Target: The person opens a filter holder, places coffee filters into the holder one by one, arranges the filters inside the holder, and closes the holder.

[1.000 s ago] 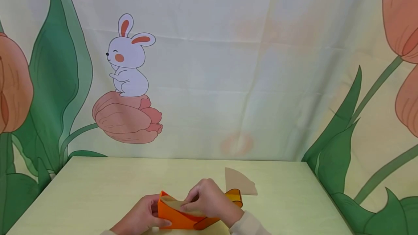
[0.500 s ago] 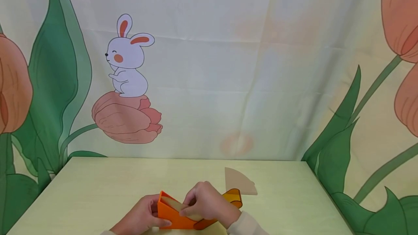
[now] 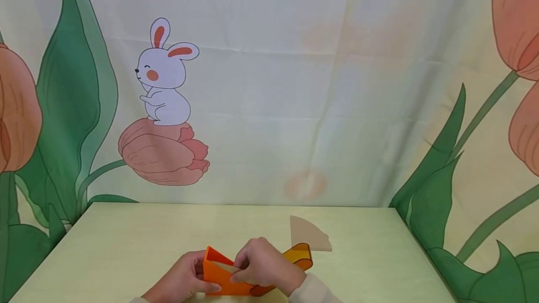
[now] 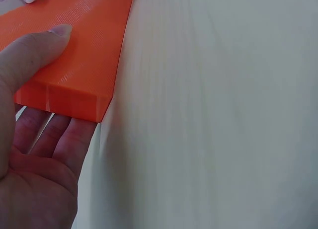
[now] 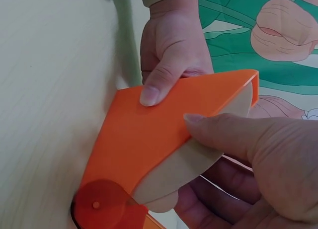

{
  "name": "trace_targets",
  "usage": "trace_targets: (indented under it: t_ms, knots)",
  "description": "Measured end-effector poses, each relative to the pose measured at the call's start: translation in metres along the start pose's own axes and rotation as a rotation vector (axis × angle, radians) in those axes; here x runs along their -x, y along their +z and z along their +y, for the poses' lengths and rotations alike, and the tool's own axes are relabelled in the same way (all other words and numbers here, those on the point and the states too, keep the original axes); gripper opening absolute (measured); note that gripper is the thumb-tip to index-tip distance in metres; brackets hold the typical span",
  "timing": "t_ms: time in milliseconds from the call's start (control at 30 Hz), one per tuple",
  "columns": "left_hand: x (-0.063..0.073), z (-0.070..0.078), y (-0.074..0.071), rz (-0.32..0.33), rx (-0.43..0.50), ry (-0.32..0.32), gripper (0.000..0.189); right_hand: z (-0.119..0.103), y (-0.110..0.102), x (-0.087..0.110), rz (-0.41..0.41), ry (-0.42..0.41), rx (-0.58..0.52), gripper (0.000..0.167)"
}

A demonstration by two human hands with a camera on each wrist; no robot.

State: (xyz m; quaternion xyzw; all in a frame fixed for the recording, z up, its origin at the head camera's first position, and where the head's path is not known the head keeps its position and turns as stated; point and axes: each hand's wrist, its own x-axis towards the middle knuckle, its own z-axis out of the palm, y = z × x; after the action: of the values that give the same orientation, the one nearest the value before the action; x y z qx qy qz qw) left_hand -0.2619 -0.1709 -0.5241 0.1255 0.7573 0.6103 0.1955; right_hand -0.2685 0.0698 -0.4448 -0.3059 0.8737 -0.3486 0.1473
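Note:
An orange coffee filter holder (image 3: 229, 287) stands at the table's near side, its top open and slanting down to the right. Hinged at its low end, a see-through amber lid (image 3: 301, 249) is swung back to the right. My left hand (image 3: 184, 276) grips the holder's tall end, thumb on the near face and fingers behind. Brown paper coffee filters (image 5: 174, 170) sit mostly inside, their curved edge showing above the slanted rim. My right hand (image 3: 266, 263) pinches them at that edge, thumb in front and fingers behind; in the right wrist view its thumb (image 5: 218, 132) overlaps the orange rim.
Another brown fan-shaped coffee filter (image 3: 308, 234) lies flat on the pale table (image 3: 139, 233), behind the lid. A cloth backdrop (image 3: 261, 120) printed with a rabbit and tulips hangs behind the table's far edge.
My right hand has moved down and slightly left, and the filters have sunk deeper into the holder, less paper showing above the rim. My left hand and the holder have stayed in place.

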Motion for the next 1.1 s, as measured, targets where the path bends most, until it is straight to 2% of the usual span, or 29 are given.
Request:
trace_targets:
  t_ms: [400, 633, 833, 1000, 1100]
  knots:
    - [0.000, 0.001, 0.000, -0.002, 0.003, -0.006, 0.054, -0.002, 0.002, -0.002, -0.008, 0.023, -0.001, 0.007]
    - [-0.002, 0.001, 0.001, -0.002, 0.018, -0.009, 0.053, -0.005, -0.008, 0.001, -0.013, 0.006, -0.083, 0.007]
    - [-0.001, 0.001, 0.001, -0.006, 0.016, 0.008, 0.051, -0.004, -0.010, 0.000, -0.026, -0.055, -0.022, 0.004]
    - [-0.001, 0.000, 0.001, -0.007, 0.013, 0.025, 0.050, -0.005, -0.010, 0.000, -0.005, -0.082, 0.014, 0.003]
    - [-0.001, 0.000, 0.001, 0.002, 0.002, 0.013, 0.051, -0.007, -0.010, 0.000, 0.011, -0.090, 0.035, 0.004]
